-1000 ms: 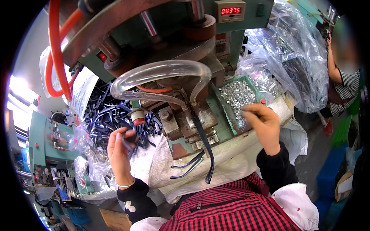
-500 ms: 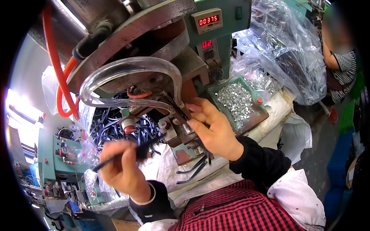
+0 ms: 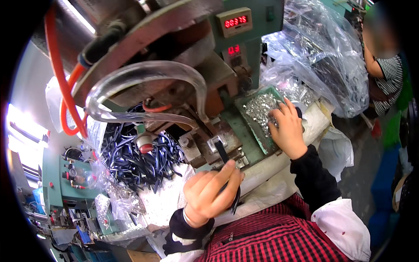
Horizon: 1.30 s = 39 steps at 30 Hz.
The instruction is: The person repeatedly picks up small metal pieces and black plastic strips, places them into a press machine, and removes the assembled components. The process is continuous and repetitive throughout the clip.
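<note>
A green press machine [image 3: 244, 52] with a curved clear tube [image 3: 144, 83] and orange hoses [image 3: 59, 83] fills the view above both hands. To the upper right of the right hand [image 3: 288, 129] lie crumpled clear plastic bags [image 3: 323, 61]. Left of the left hand [image 3: 211, 192] a heap of dark blue straps [image 3: 139, 159] lies on the worktop. The right hand rests, fingers curled, on small silvery metal parts in a green tray [image 3: 257, 113]; whether its grip pinches one cannot be told. The left hand's grip is pressed together on one dark strap [image 3: 227, 174], whose far end lies on the machine's metal die [image 3: 218, 144] just above the hand.
</note>
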{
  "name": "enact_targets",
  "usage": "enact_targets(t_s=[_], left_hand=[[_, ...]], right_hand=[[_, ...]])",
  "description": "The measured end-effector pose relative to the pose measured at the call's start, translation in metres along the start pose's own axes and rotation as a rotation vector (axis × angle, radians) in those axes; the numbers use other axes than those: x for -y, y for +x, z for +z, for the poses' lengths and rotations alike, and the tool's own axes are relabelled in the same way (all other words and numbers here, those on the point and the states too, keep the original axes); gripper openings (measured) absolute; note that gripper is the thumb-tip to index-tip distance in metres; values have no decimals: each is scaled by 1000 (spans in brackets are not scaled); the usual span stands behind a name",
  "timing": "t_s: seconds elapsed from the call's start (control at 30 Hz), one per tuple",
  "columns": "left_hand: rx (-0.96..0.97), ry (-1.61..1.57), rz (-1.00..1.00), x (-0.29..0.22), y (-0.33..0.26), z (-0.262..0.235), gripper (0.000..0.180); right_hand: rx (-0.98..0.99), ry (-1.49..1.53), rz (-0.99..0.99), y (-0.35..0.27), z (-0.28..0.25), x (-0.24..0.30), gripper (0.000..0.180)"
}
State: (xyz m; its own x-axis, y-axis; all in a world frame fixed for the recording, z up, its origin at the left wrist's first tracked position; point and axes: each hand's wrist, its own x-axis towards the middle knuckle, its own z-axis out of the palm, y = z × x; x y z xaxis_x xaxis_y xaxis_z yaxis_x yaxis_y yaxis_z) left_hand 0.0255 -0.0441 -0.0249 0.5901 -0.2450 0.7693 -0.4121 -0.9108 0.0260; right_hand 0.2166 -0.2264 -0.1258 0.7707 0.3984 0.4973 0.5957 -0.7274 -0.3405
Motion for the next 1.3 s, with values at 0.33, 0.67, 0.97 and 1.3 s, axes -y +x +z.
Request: enact_targets(t_s=[0.33, 0.67, 0.97, 1.3], left_hand=[[-79, -26, 23, 12, -13, 20, 34], [-170, 196, -454, -36, -90, -19, 33], [16, 642, -729, 93, -95, -87, 21], [283, 823, -916, 145, -182, -25, 15]], right_hand=[[-101, 208, -214, 18, 15, -6, 13], [-227, 379, -200, 33, 14, 3, 4], [32, 839, 95, 40, 20, 31, 13], [-232, 315, -15, -2, -5, -13, 15]])
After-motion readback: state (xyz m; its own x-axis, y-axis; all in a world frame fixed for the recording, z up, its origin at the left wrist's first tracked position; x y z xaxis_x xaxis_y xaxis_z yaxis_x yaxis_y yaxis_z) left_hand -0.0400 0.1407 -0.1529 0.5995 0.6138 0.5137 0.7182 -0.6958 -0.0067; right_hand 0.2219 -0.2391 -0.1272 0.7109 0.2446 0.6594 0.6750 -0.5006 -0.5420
